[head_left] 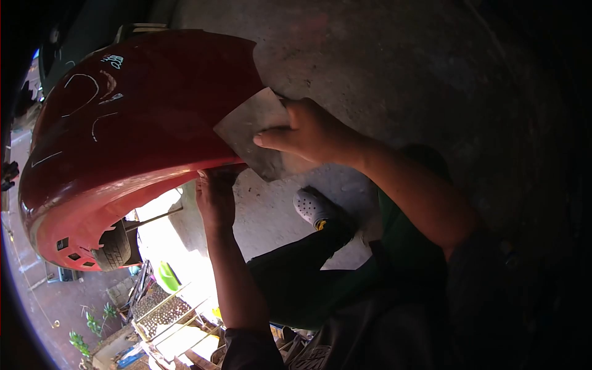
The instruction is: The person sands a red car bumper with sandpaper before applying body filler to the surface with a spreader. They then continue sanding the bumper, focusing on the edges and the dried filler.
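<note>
A red car bumper (pixel 154 117) fills the left of the view, with white pen marks and a scuffed patch on its face. At its lower edge, close to the right end, my left hand (pixel 216 192) grips the rim with the fingers partly hidden beneath it. Held between thumb and fingers of my right hand (pixel 303 132) is a square grey-brown sheet of sandpaper (pixel 251 118). My thumb lies across the sheet's near face, and its left corner overlaps the bumper's end.
Below stretches a concrete floor (pixel 345 68); my foot in a grey clog (pixel 311 206) rests on it. A tire (pixel 117 250) shows behind the bumper. Toward the lower left are a bamboo frame (pixel 169 324), a bright green object (pixel 167 277) and plants (pixel 92 324).
</note>
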Action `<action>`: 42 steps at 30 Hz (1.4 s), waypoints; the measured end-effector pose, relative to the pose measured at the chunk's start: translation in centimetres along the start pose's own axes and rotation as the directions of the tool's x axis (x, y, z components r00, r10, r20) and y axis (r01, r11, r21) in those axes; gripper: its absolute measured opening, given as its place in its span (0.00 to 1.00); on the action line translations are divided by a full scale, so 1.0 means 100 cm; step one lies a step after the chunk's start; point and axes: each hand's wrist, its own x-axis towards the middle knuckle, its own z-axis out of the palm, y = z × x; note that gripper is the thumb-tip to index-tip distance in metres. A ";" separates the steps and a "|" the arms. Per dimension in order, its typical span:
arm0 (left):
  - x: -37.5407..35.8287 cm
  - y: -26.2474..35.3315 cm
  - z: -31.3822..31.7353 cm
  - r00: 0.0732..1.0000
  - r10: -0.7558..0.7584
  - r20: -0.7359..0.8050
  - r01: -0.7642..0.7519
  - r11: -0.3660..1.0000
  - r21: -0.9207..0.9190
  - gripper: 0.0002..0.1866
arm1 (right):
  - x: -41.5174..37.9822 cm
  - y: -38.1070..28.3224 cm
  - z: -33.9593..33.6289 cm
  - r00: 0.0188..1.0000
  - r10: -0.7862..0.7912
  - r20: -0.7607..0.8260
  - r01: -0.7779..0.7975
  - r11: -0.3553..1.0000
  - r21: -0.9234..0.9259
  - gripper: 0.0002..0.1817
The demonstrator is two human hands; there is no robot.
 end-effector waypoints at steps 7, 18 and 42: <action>0.000 0.002 -0.003 1.000 -0.013 0.028 0.012 1.000 0.027 0.48 | -0.006 -0.002 0.006 0.999 0.033 -0.031 -0.029 0.992 0.124 0.19; -0.004 0.005 0.002 0.999 0.013 0.043 -0.012 1.000 -0.012 0.43 | -0.009 -0.008 0.005 0.999 0.038 -0.032 -0.034 0.993 0.113 0.18; -0.005 0.010 -0.004 0.993 -0.048 0.108 0.061 0.990 -0.125 0.15 | -0.039 -0.027 0.043 0.913 -0.404 0.061 0.362 0.732 -0.577 0.09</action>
